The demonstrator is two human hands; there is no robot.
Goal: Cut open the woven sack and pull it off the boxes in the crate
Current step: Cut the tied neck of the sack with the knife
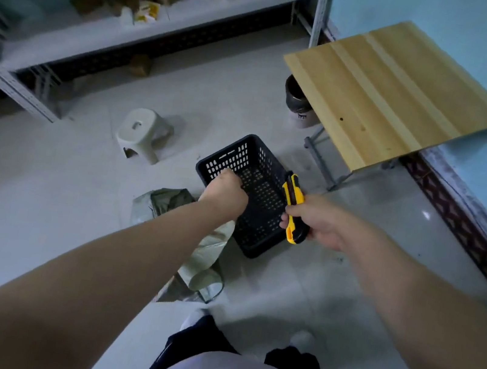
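Item, my view: black crate (259, 206) on floor; woven sack (207, 261) crumpled just beside its left wall; left hand (225, 192) curled at that rim, I cannot tell on what; right hand (319, 220) grasping yellow utility knife (292, 205).

We see the black slotted crate (234, 154) on the floor; the grey-green woven sack (206, 261) lies crumpled just beside it.
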